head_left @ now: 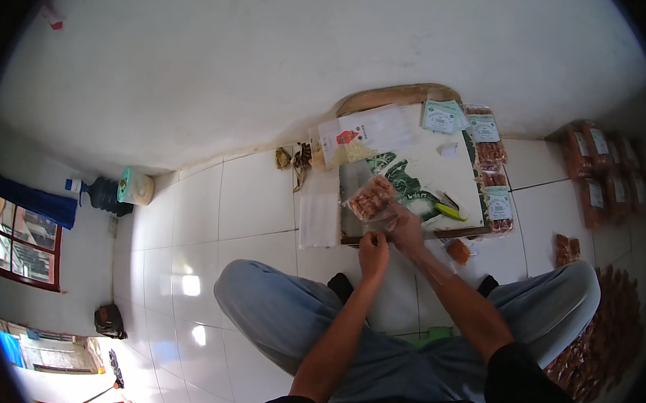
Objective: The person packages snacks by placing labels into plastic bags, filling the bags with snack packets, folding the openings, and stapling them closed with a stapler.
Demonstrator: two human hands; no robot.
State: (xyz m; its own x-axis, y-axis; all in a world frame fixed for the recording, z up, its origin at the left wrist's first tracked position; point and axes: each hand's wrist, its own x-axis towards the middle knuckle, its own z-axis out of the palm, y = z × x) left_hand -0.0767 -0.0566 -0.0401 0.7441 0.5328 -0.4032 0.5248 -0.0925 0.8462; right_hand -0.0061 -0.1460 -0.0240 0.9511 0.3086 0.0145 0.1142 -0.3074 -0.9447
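A clear plastic bag of reddish-brown pieces (371, 199) is held over the near left part of a low white-topped board (425, 168). My right hand (404, 229) is closed on the bag's near end. Just left of it, my left hand (374, 252) has its fingers pressed together at the loose plastic edge; what they pinch is too small to make out. On the board to the right lies a yellow-green cutter or stapler (449, 209). Printed green-and-white labels (443, 117) and a stack of clear bags (389, 126) rest at its far side.
Labelled packs (498, 203) line the board's right edge. A small brown pack (458, 251) lies on the floor near my right forearm. Many packs (598, 171) stand at the far right, with a brown heap (609, 324) nearer. A lidded tub (136, 186) stands far left.
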